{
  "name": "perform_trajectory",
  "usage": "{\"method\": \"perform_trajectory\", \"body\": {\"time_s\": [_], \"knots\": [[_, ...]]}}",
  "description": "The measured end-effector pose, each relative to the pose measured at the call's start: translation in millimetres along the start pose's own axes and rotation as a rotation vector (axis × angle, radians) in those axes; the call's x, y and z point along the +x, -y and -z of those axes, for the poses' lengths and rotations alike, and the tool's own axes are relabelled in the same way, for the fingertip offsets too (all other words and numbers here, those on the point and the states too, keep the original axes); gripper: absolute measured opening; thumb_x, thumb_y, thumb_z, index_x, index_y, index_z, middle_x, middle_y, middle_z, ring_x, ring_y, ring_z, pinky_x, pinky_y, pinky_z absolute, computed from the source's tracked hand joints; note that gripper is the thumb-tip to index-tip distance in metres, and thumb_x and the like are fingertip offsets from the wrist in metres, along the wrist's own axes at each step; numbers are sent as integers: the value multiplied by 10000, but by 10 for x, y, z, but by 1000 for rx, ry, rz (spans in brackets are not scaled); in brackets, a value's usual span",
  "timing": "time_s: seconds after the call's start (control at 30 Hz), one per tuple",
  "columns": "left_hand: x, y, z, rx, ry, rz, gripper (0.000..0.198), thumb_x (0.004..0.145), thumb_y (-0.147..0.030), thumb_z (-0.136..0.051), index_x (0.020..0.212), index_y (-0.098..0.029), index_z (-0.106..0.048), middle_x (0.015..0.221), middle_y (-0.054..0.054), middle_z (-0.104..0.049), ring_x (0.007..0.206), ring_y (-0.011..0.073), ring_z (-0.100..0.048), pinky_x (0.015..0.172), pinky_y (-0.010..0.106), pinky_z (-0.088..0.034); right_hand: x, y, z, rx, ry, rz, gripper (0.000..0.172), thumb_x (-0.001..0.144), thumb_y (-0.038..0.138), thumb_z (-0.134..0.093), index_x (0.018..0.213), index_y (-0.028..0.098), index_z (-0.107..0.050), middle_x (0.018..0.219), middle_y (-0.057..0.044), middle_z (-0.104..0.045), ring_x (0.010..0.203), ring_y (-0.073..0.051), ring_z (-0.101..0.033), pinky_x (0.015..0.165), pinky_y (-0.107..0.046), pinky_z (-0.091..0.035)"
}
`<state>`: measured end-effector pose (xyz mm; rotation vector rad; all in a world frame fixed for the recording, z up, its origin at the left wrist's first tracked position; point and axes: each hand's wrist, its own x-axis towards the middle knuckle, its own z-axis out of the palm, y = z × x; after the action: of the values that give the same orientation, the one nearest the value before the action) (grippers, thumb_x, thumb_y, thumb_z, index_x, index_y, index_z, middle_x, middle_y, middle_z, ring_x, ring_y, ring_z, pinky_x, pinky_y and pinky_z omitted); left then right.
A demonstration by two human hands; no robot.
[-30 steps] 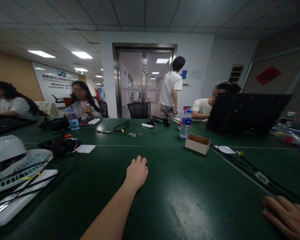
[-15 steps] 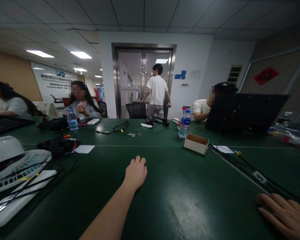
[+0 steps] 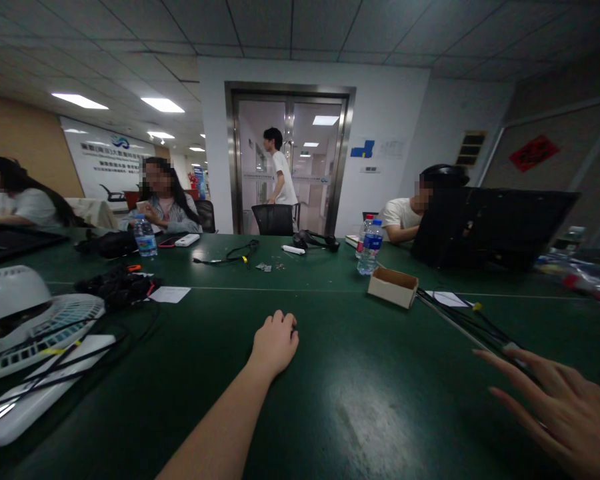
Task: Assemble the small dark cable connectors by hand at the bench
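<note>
The left hand point(image 3: 275, 343) lies palm-down near the middle of the bench point(image 3: 360, 373), fingers curled and knuckles up, its forearm coming in from seven o'clock; that posture suggests the bench carries its weight. Whether anything sits under the palm cannot be told. The right hand point(image 3: 563, 403), just past three o'clock from the left, is opened wide with fingers fanned; nothing shows in its grasp, though its underside is hidden. Its fingertips overlap the cables point(image 3: 487, 327) in view, and contact cannot be judged.

The cables lie at three o'clock from the left hand, running down toward five; a yellow tie point(image 3: 477, 307) on them probably keeps the strands together. At two o'clock the box point(image 3: 391, 293) stands with its open side up, so the inside seems easy to reach. The bottles point(image 3: 371, 250), between one and two, stand upright and capped, which likely guards against spills. The fan point(image 3: 73, 323), at nine o'clock, sits well apart from both hands, seemingly leaving them room.
</note>
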<state>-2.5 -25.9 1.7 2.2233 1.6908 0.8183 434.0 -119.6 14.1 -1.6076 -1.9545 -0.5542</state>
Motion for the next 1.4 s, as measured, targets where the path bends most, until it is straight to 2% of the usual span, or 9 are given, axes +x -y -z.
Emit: {"method": "perform_trajectory", "body": {"time_s": [0.17, 0.33, 0.43, 0.53, 0.77, 1.0, 1.1, 1.23, 1.4], "knots": [[-35, -42, -18, -169, -3, -26, 222, 803, -331, -489, 992, -273, -592, 966, 41, -583, 864, 212, -563, 726, 315, -421, 365, 1017, -98, 116, 246, 129, 440, 796, 432, -526, 1227, 339, -527, 1188, -103, -531, 1063, -286, -496, 923, -493, -396], [29, -57, -84, -584, -103, 49, 231, 808, -337, -498, 1004, -236, -565, 971, 41, -584, 904, 187, -558, 815, 309, -425, 741, 2057, -576, 586, 487, 10, 377, 789, 236, -543, 1164, 274, -531, 1063, -55, -570, 971, -208, -533, 846, -363, -452], [91, -83, -129, -859, -230, 153, 250, 809, -307, -484, 1028, -196, -533, 965, 56, -572, 905, 175, -551, 815, 293, -437, 927, 2518, -862, 868, 542, -149, 281, 767, 170, -542, 1046, 209, -554, 876, -27, -590, 772, -163, -558, 711, -305, -464], [111, -115, -161, -1021, -245, 274, 261, 811, -292, -473, 1050, -196, -510, 974, 62, -560, 848, 165, -558, 733, 272, -458, 1001, 2794, -1015, 1115, 461, -203, 251, 754, 203, -574, 1001, 197, -530, 830, -11, -581, 716, -147, -541, 641, -272, -443], [55, -242, -166, -1127, -179, 302, 238, 799, -246, -496, 1031, -189, -503, 969, 57, -560, 818, 149, -574, 716, 252, -478, 953, 2780, -1118, 1349, 300, -273, 170, 687, 263, -642, 780, 203, -514, 698, 27, -536, 646, -137, -513, 617, -267, -436], [54, -295, -174, -1162, -228, 292, 218, 780, -225, -517, 993, -196, -486, 947, 43, -530, 846, 152, -564, 751, 263, -483, 953, 2804, -1132, 1474, 323, -424, 249, 592, 219, -693, 782, 187, -535, 768, -18, -622, 748, -177, -606, 723, -317, -482], [70, -280, -205, -1140, -245, 249, 208, 750, -212, -537, 955, -193, -503, 921, 35, -528, 851, 155, -548, 773, 269, -470, 951, 2810, -1137, 1525, 327, -466, 265, 577, 221, -696, 778, 182, -527, 761, -22, -626, 733, -178, -607, 692, -312, -482], [79, -270, -226, -1077, -223, 150, 198, 718, -210, -574, 909, -189, -526, 875, 24, -536, 838, 155, -540, 792, 277, -458, 960, 2784, -1159, 1452, 275, -469, 227, 590, 204, -646, 734, 198, -469, 631, 37, -535, 581, -133, -516, 519, -245, -414], [77, -244, -211, -1104, -212, 123, 206, 733, -229, -566, 930, -196, -516, 909, 26, -541, 817, 150, -563, 762, 276, -480, 987, 2707, -1130, 1181, 210, -291, 193, 628, 205, -627, 722, 205, -459, 648, 46, -511, 604, -125, -478, 549, -240, -384]]}}
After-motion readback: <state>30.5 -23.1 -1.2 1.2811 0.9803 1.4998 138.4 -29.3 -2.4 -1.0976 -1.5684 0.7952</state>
